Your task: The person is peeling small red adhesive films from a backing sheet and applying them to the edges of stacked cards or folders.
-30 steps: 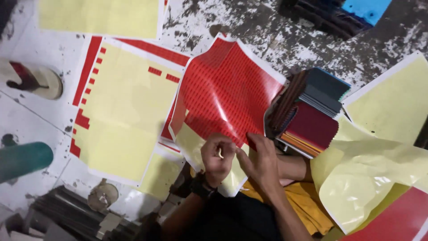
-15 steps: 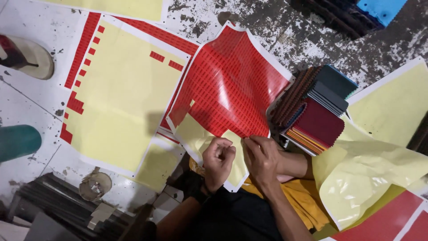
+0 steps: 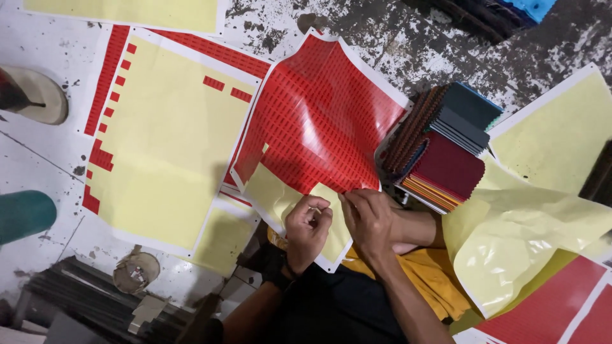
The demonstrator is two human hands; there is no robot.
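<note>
At the far left edge a sandal (image 3: 35, 95) and a teal rounded object (image 3: 22, 215) are being cut off by the frame, so neither can be made out fully. Beside them a large yellow sheet (image 3: 166, 146), with only a few red labels left on it, is lying flat on the stained floor (image 3: 382, 32). Further right, a glossy red label sheet (image 3: 319, 121) is being held at its lower edge, curling upward off the floor, with part of its yellow backing already bared. The left hand (image 3: 308, 230) is being kept clenched, its fingers pinching something small and pale at the sheet's lower edge; what exactly is pinched cannot be told. Touching it, the right hand (image 3: 368, 220) is being pressed on the sheet's edge, fingers bent down onto it. A stack of fabric swatch books (image 3: 446, 150) is lying just beside the sheet, and a crumpled yellow backing sheet (image 3: 523, 242) is being draped at the right. A tear or crease in the thin red film could be caused by an uneven pull, and a label could be folded onto itself. The fingertips are being hidden by each other.
</note>
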